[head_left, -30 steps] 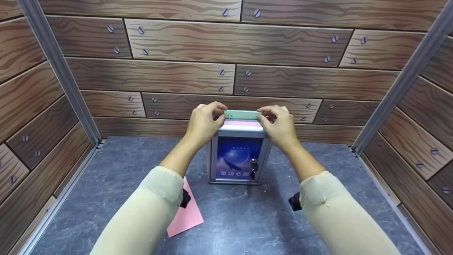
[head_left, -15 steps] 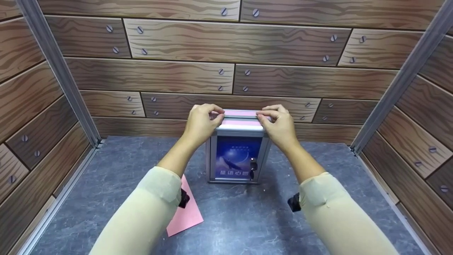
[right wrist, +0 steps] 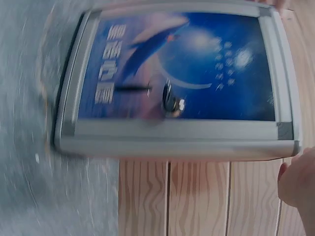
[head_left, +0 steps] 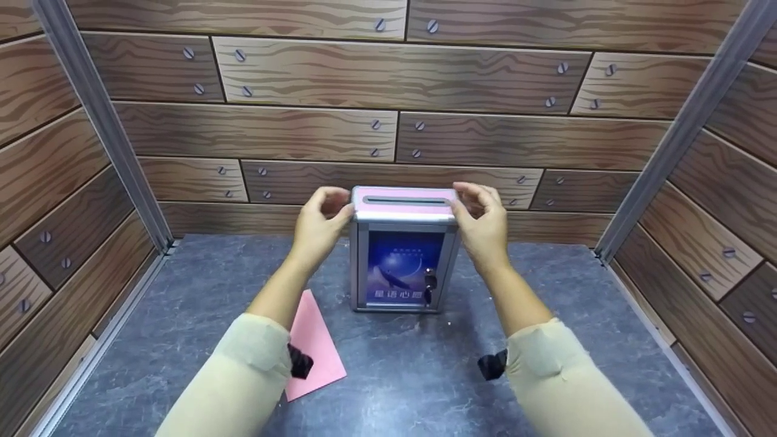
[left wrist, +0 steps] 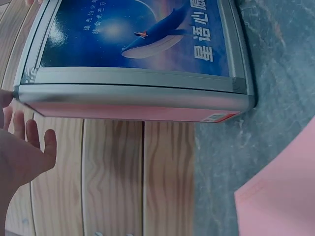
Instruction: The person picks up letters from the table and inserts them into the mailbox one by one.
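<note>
A silver-framed letter box (head_left: 397, 249) stands upright, with a pink top, a slot (head_left: 405, 200) and a blue front that shows a whale. Keys (right wrist: 170, 101) hang from the lock on its front. At the box's top left corner is my left hand (head_left: 318, 224), thumb tip right at the edge and fingers loosely bent. In the left wrist view its fingers (left wrist: 33, 132) spread apart beside the box. My right hand (head_left: 485, 221) is by the top right corner, blurred, its fingers loosely bent around nothing. In the right wrist view only part of it shows.
A pink envelope-like sheet (head_left: 318, 355) lies on the grey marbled surface (head_left: 400, 388), left of the box and partly under my left forearm. A wood-patterned wall (head_left: 303, 133) stands close behind the box, with metal posts (head_left: 674, 127) at the corners.
The green strip that both hands pinched over the slot has sunk out of sight into it. Both hands have let go; the left has moved left to the box's corner.
</note>
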